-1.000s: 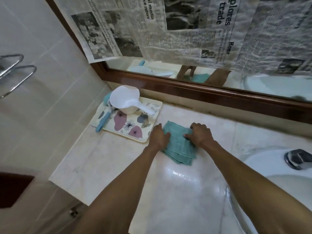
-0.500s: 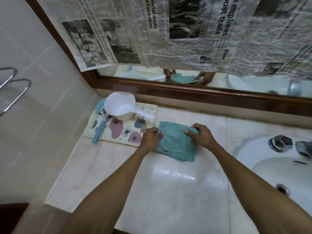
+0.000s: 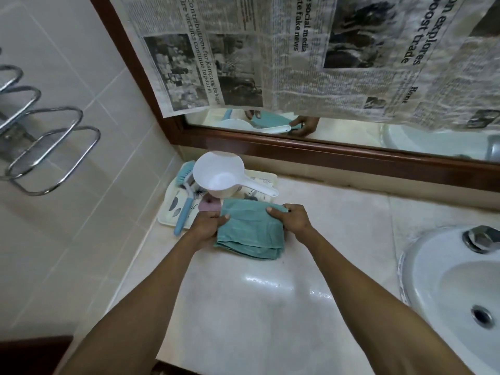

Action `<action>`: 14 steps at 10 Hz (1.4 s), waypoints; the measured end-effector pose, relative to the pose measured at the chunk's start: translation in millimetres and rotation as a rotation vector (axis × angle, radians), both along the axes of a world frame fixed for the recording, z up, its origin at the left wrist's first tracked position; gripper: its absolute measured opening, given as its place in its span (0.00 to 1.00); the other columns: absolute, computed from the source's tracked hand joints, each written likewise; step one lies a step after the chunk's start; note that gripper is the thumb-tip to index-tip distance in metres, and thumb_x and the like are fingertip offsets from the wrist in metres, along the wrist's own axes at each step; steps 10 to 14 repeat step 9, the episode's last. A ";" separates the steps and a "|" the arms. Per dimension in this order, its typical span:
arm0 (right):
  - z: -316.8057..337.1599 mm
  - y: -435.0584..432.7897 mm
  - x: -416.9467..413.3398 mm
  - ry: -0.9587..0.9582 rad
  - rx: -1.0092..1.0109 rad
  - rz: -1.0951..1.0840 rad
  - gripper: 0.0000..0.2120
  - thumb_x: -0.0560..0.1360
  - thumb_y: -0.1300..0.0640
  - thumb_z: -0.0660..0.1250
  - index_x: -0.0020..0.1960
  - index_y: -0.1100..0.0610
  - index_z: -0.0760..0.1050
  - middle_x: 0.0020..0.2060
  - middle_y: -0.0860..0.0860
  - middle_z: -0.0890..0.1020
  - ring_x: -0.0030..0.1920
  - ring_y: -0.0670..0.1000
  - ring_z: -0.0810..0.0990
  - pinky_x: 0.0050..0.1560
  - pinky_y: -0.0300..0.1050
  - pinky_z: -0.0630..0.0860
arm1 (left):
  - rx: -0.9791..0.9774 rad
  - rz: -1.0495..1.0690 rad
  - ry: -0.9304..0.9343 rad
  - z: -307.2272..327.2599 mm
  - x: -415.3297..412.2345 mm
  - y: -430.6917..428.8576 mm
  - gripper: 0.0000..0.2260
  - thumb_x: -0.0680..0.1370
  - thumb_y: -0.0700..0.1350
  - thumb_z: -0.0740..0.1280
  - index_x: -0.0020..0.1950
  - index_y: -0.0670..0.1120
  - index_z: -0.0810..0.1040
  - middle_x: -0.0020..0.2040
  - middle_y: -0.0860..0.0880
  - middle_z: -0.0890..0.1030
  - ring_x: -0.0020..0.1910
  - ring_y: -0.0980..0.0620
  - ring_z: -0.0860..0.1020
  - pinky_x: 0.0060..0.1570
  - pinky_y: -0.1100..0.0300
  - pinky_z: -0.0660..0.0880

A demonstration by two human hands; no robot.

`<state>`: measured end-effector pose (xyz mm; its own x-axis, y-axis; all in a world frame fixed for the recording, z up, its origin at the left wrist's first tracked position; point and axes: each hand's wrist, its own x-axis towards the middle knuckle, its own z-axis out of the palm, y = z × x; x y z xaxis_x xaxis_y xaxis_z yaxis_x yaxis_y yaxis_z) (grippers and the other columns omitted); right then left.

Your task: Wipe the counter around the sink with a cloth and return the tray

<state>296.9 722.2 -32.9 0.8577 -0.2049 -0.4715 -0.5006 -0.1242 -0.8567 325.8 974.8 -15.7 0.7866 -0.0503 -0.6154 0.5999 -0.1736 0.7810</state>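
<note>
A folded teal cloth (image 3: 250, 228) is held between both hands, its far edge over the near right corner of the flowered tray (image 3: 169, 209). My left hand (image 3: 207, 224) grips the cloth's left side and my right hand (image 3: 293, 219) grips its right side. The tray sits in the counter's far left corner against the wall and carries a white plastic scoop (image 3: 220, 178) and a blue brush (image 3: 185, 201). The pale marble counter (image 3: 243, 307) is glossy below the cloth. The white sink (image 3: 454, 288) lies at the right.
A wood-framed mirror (image 3: 338, 155) covered with newspaper (image 3: 311, 55) runs along the back. Chrome towel rails (image 3: 51, 150) stick out from the tiled left wall. A chrome tap (image 3: 480, 238) stands at the sink's rim. The counter's front edge drops off at lower left.
Both hands have carried the cloth to the left, from the bare counter beside the tray to over the tray's near corner. The camera view has moved closer.
</note>
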 end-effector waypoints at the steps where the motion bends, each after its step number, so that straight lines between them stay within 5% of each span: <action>1: -4.1 14.9 3.2 -0.020 0.002 -0.077 0.14 0.66 0.49 0.80 0.43 0.56 0.81 0.44 0.55 0.86 0.45 0.54 0.84 0.49 0.52 0.81 | 0.088 0.059 -0.063 -7.3 13.8 9.8 0.03 0.77 0.39 0.73 0.50 0.42 0.84 0.53 0.41 0.86 0.53 0.42 0.84 0.55 0.49 0.82; 2: -12.7 17.2 -1.4 0.079 -0.125 -0.013 0.21 0.66 0.46 0.79 0.51 0.56 0.77 0.48 0.52 0.82 0.49 0.54 0.81 0.53 0.51 0.79 | 0.278 0.000 -0.097 -28.3 19.7 14.9 0.10 0.67 0.48 0.77 0.47 0.48 0.85 0.51 0.46 0.87 0.53 0.44 0.84 0.60 0.47 0.80; 4: -15.3 18.6 1.6 0.104 -0.249 0.026 0.13 0.70 0.49 0.77 0.42 0.55 0.76 0.42 0.52 0.82 0.45 0.54 0.80 0.49 0.49 0.76 | 0.504 -0.160 -0.159 -19.6 21.3 0.0 0.05 0.76 0.42 0.74 0.39 0.46 0.81 0.40 0.47 0.81 0.40 0.48 0.76 0.39 0.59 0.69; 5: -11.9 23.8 8.9 0.043 -0.290 -0.051 0.12 0.71 0.52 0.76 0.38 0.55 0.75 0.37 0.51 0.81 0.41 0.53 0.78 0.43 0.46 0.72 | 0.535 -0.111 -0.232 -19.6 27.0 2.0 0.06 0.77 0.40 0.71 0.40 0.44 0.81 0.40 0.45 0.81 0.41 0.48 0.75 0.41 0.59 0.69; 7: -11.2 31.7 4.6 0.073 -0.325 -0.113 0.18 0.70 0.45 0.75 0.50 0.55 0.75 0.46 0.52 0.82 0.47 0.55 0.80 0.44 0.45 0.72 | 0.623 -0.217 -0.268 -20.9 20.6 14.1 0.06 0.77 0.43 0.71 0.46 0.40 0.81 0.42 0.44 0.80 0.44 0.46 0.77 0.45 0.55 0.73; 8: -9.7 30.6 -7.1 0.098 -0.353 -0.027 0.19 0.71 0.43 0.73 0.51 0.54 0.74 0.47 0.51 0.82 0.49 0.54 0.80 0.46 0.46 0.73 | 0.690 -0.284 -0.347 -13.6 15.3 14.3 0.05 0.78 0.42 0.70 0.50 0.42 0.77 0.51 0.44 0.79 0.50 0.44 0.78 0.48 0.58 0.71; 9: -5.1 24.9 -12.0 0.120 -0.351 0.014 0.21 0.71 0.39 0.72 0.51 0.54 0.72 0.50 0.52 0.82 0.50 0.55 0.81 0.49 0.48 0.75 | 0.786 -0.362 -0.488 -11.8 9.6 1.0 0.14 0.78 0.44 0.69 0.60 0.40 0.78 0.68 0.44 0.73 0.60 0.40 0.77 0.57 0.49 0.77; 14: -5.1 24.9 -12.0 0.120 -0.351 0.014 0.21 0.71 0.39 0.72 0.51 0.54 0.72 0.50 0.52 0.82 0.50 0.55 0.81 0.49 0.48 0.75 | 0.786 -0.362 -0.488 -11.8 9.6 1.0 0.14 0.78 0.44 0.69 0.60 0.40 0.78 0.68 0.44 0.73 0.60 0.40 0.77 0.57 0.49 0.77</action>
